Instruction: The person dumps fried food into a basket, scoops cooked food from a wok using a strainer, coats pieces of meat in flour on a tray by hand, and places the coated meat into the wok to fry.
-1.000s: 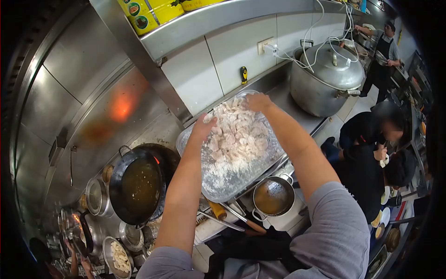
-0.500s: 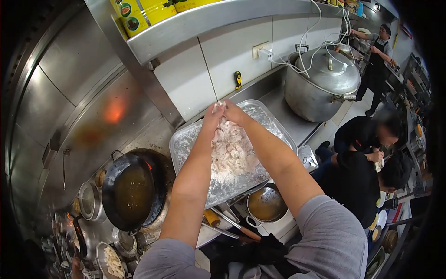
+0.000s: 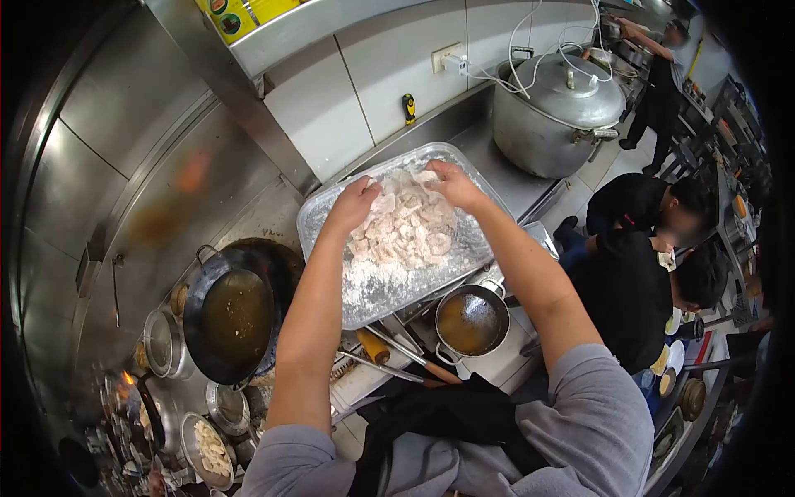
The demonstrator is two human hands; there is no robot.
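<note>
A clear rectangular tray [image 3: 328, 308] holds a heap of pale, flour-coated food pieces [image 3: 406, 232], with loose flour around them. Their exact kind is hard to make out under the coating. At the heap's far left side, my left hand [image 3: 358, 204] curls its flour-dusted fingers around some pieces. My right hand [image 3: 454, 185] does the same at the far right side, thumb on top. The pieces partly hide the fingertips of both hands. The hands are apart, with the heap between them.
Left of the tray sits a black wok [image 3: 236, 315] with oil. Below it are a pot [image 3: 472, 320] of brownish liquid and a yellow-handled tool [image 3: 373, 346]. A big lidded pot [image 3: 546, 108] stands at upper right, under cables. Co-workers [image 3: 625, 290] are on the right.
My hands, close together at the tray's far edge before, have moved apart and nearer to me over the heap. The view has shifted a little, showing more of the pot below.
</note>
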